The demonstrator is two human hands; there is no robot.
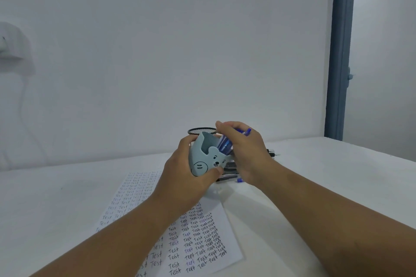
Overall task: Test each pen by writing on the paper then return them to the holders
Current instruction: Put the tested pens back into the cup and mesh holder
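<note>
My left hand [186, 168] grips a pale blue holder [204, 157] with a cartoon animal face, tilted toward the right. My right hand [245, 153] holds a bunch of blue pens [225, 145] whose lower ends sit inside the holder's mouth; one blue cap sticks out past my knuckles. Behind them stands a black mesh holder [201, 131], only its rim showing. More pens [229, 172] lie on the table under my right hand. A sheet of paper [198, 240] covered with rows of the word "Test" lies in front, partly under my left forearm.
The white table [315, 186] meets a plain white wall at the back. A blue door frame [340, 51] stands at the right. A dark pen tip [273, 153] pokes out beyond my right hand.
</note>
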